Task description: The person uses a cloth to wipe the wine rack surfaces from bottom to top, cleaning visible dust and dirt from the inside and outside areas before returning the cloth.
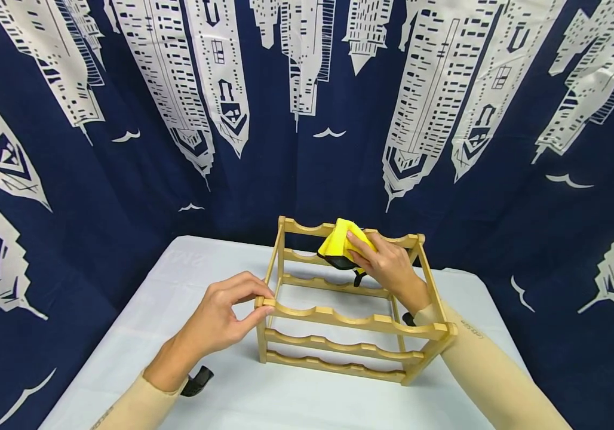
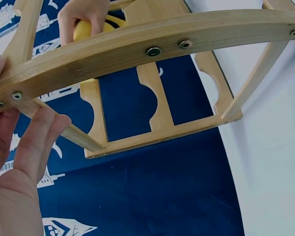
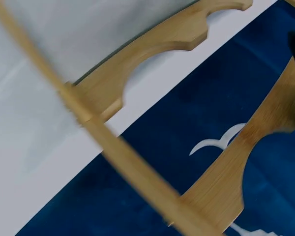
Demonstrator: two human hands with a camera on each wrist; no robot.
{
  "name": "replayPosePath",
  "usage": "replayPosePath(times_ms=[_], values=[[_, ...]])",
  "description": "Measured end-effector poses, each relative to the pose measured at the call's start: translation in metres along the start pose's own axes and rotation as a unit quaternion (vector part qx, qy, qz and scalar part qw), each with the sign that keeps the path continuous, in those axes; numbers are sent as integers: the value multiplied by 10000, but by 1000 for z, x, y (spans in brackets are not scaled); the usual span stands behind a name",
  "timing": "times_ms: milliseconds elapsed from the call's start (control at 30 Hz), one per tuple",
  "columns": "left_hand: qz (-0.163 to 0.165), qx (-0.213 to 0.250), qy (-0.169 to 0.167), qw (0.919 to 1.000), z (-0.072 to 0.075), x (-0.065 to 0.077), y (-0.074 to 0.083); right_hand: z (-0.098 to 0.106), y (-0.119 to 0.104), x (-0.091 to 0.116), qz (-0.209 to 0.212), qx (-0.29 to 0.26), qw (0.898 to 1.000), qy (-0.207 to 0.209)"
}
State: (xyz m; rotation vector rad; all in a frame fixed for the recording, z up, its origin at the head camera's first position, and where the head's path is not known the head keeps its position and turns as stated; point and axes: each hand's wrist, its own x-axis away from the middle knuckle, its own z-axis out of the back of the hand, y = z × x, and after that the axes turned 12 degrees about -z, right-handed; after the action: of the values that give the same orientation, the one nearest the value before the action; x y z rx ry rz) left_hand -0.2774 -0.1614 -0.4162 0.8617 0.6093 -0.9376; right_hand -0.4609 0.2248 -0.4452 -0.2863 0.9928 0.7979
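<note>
A light wooden wine rack (image 1: pixel 334 316) with scalloped rails stands on the table. My left hand (image 1: pixel 226 313) pinches its front left top corner between thumb and fingers; the left wrist view shows those fingers (image 2: pixel 32 142) around the corner joint. My right hand (image 1: pixel 390 266) reaches over the rack and grips a bunched yellow cloth (image 1: pixel 339 239) with a black underside against the far top rail. In the left wrist view the right hand (image 2: pixel 83 17) also shows beyond a rail. The right wrist view shows rack rails (image 3: pixel 152 179); the right hand is out of sight there.
The rack rests on a white-covered table (image 1: pixel 178 280). A dark blue curtain (image 1: pixel 296 173) with white building and bird prints hangs behind it and at both sides. A black item (image 1: pixel 196 382) shows beside the left wrist.
</note>
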Motion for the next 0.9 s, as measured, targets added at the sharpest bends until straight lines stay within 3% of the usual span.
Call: replayPosePath(times_ms=[200, 400, 667, 800, 900], values=[[111, -40, 12, 9999, -1, 3, -1, 15, -3, 17, -466, 354, 9983, -75], [144, 27, 16, 9999, -4, 3, -1, 23, -2, 37, -867, 260, 9959, 18], [105, 0, 84, 9999, -3, 2, -1, 27, 4, 67, -748, 188, 9962, 409], [111, -42, 96, 9999, -3, 4, 1, 42, 4, 83, -822, 141, 9965, 40], [113, -101, 104, 9998, -3, 5, 3, 60, -1, 92, -1182, 62, 9920, -444]])
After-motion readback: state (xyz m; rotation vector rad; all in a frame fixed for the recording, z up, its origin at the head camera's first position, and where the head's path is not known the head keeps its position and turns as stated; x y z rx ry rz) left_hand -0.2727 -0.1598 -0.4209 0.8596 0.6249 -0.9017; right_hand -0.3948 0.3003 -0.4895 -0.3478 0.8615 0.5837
